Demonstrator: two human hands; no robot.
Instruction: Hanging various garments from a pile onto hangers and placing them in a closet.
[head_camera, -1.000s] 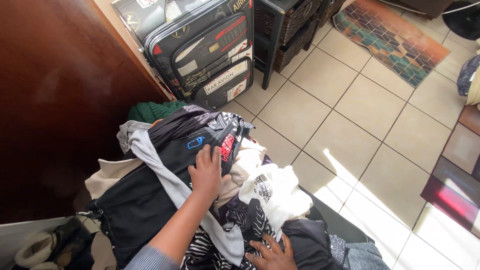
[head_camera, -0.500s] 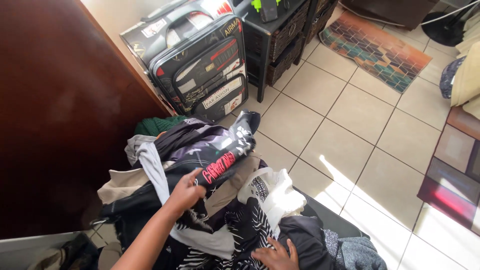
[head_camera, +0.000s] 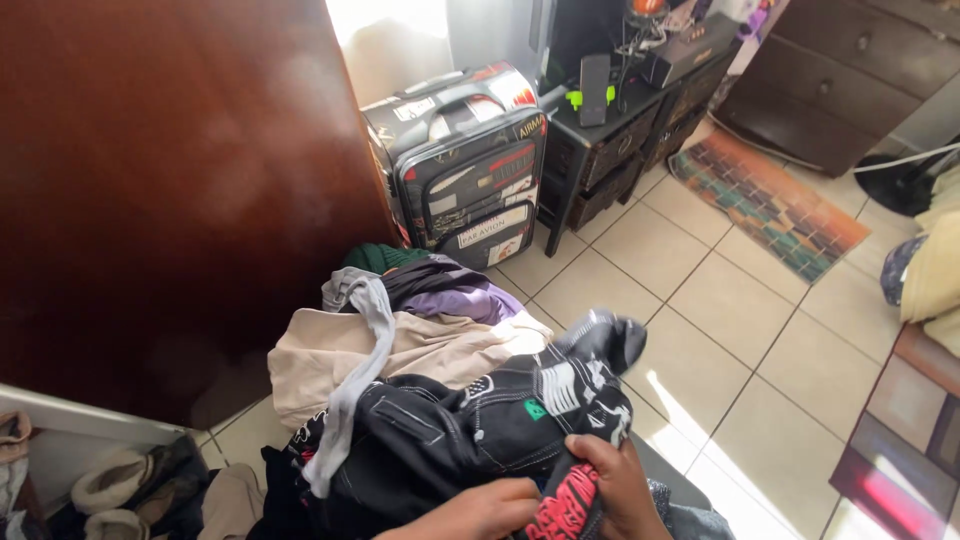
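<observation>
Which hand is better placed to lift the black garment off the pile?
Probably the right hand: its fingers already curl over the black garment at its red-printed part. The left hand lies lower, only touching it.

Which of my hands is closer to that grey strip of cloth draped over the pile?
Left. The left hand grips the black garment just right of the grey strip; the right hand is farther right.

Matt black cloth garment (head_camera: 480, 425); glossy wood panel (head_camera: 170, 190); smooth tiled floor (head_camera: 720, 310).
</observation>
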